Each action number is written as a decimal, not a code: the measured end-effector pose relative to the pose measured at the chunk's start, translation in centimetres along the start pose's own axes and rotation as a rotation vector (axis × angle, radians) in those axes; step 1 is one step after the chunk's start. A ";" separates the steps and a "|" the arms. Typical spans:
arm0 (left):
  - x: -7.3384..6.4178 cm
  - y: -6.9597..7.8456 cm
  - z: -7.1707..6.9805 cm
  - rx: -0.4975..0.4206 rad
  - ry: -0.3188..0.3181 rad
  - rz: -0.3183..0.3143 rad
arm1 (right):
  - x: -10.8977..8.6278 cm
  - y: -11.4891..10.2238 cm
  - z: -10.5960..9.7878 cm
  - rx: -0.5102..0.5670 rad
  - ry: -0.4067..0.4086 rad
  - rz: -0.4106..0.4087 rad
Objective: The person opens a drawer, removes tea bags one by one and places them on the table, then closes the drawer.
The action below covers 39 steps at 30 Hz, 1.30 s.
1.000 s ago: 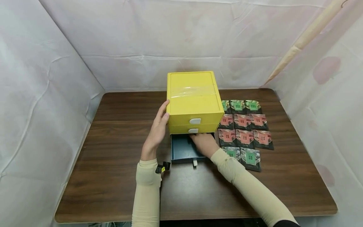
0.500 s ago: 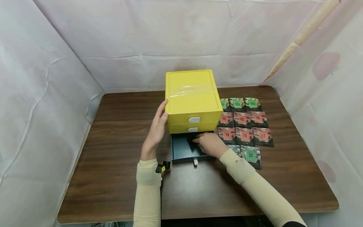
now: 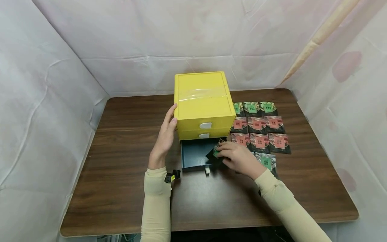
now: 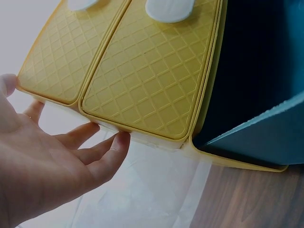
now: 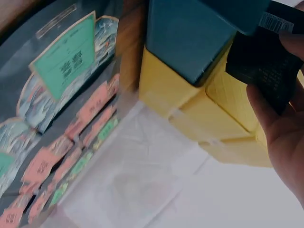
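A yellow drawer cabinet (image 3: 202, 97) stands near the table's middle, a strip of clear tape across its top. Its bottom drawer (image 3: 193, 154), dark blue inside, is pulled out. My left hand (image 3: 163, 141) rests its fingertips on the cabinet's left side; in the left wrist view the fingers are spread beside the two upper drawer fronts. Over the drawer's right edge, my right hand (image 3: 242, 158) pinches a small black packet (image 3: 214, 153) with a green label. The right wrist view shows the packet's back (image 5: 261, 66), with a barcode, between thumb and fingers.
Right of the cabinet, flat black packets lie in rows: green-labelled at the back (image 3: 251, 108), red-labelled in two middle rows (image 3: 258, 141), green-labelled in front (image 3: 266, 161). White drop cloths (image 3: 151, 40) enclose the table's back and sides.
My right hand has come out of the bottom drawer toward the right, bringing a black packet up with it. My left hand stays on the cabinet's side.
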<state>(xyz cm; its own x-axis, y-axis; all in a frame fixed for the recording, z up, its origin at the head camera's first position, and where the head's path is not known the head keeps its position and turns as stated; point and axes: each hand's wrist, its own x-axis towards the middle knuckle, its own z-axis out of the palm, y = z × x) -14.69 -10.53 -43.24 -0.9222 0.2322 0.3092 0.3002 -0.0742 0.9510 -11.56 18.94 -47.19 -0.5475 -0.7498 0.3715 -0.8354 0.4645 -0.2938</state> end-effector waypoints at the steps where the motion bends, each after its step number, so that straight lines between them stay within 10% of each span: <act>1: 0.0 0.0 0.0 0.000 0.000 -0.002 | -0.3 -0.1 -0.3 0.010 0.014 0.005; 9: 0.0 -0.2 0.1 -0.012 -0.007 -0.008 | -4.7 0.3 -3.6 0.019 0.104 0.145; 16: 0.2 -0.4 0.3 -0.016 -0.023 -0.002 | -11.7 2.5 -6.2 -0.146 0.294 0.332; 24: 0.2 -0.1 0.3 -0.014 -0.020 0.003 | -17.4 4.4 -7.7 -0.290 0.328 0.547; 32: 0.3 -0.2 0.2 -0.015 -0.014 -0.005 | -20.5 5.4 -6.5 -0.386 0.176 0.749; 39: 0.1 -0.2 0.1 0.002 0.015 -0.030 | -20.9 5.5 -5.8 -0.400 0.069 0.713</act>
<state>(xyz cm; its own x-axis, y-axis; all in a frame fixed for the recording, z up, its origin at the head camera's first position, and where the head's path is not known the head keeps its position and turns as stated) -14.80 -10.42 -43.38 -0.9342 0.2197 0.2810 0.2732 -0.0657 0.9597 -5.01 39.94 -51.50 -0.9442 -0.1864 0.2714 -0.2323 0.9613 -0.1479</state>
